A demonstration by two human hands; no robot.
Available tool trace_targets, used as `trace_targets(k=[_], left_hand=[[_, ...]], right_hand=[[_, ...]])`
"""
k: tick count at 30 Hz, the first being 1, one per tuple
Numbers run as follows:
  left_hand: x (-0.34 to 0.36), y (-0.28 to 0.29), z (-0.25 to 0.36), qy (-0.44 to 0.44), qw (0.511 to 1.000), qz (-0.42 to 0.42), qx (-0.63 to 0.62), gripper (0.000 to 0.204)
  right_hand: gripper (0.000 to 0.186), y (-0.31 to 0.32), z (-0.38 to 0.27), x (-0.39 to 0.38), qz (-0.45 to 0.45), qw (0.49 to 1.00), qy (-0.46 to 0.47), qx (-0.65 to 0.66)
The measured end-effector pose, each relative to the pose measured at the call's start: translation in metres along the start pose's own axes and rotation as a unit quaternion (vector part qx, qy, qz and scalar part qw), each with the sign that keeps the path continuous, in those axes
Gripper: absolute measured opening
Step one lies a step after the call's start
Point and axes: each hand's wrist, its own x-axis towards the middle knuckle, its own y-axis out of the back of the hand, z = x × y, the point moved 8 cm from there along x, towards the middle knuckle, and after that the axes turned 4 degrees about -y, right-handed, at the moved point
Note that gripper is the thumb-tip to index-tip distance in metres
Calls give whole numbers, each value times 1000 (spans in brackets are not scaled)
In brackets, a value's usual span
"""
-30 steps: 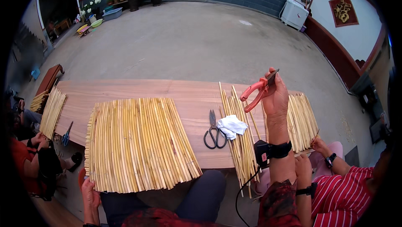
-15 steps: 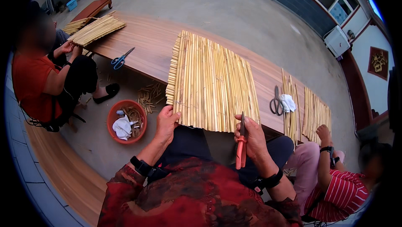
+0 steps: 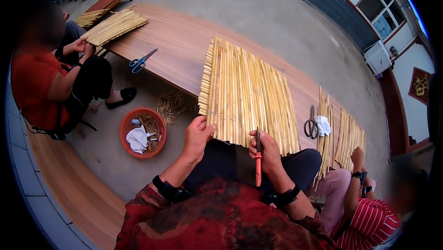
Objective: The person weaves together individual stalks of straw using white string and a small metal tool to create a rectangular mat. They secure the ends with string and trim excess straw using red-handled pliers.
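A mat of yellow reed stalks (image 3: 249,95), laid side by side, slopes from the wooden table (image 3: 173,42) down toward my lap. My left hand (image 3: 197,140) pinches its near left corner between thumb and fingers. At the mat's near edge, right of the middle, my right hand (image 3: 268,153) is closed round a pair of pliers (image 3: 258,163) with orange-red handles and dark jaws. The jaws point away from me and the handles hang toward my lap. Whether the jaw tips touch the stalks, I cannot tell.
An orange-red basin (image 3: 123,134) with scraps and white cloth stands on the floor at left, beside cut stalks (image 3: 170,104). Blue-handled scissors (image 3: 140,61), dark scissors (image 3: 312,123) and loose stalks (image 3: 325,134) lie on the table. People handle reed mats at both sides.
My right hand has moved left along the mat's near edge with the pliers, which now hang straighter. My left hand keeps the corner. The whole view has shifted slightly.
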Motion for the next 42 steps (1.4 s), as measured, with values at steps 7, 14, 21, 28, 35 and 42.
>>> trace_targets(k=[7,14,21,28,35,42], left_hand=[[31,15,-42,-6,998,-27,-63,31],[52,26,-107,47,989,29,-139,31],[56,12,-162,163,977,19,-138,36],[32,-27,-150,191,969,-39,-154,38],[44,6,-183,291,954,-64,-38,32],[26,21,-163,398,901,-127,113,36]], right_hand=[[25,37,43,-6,55,988,-54,-133],[31,76,35,39,143,985,-30,-95],[30,109,36,51,213,972,-56,-85],[29,88,35,40,146,985,-67,-60],[32,79,40,50,152,987,-44,-26],[38,76,40,54,194,981,1,-9]])
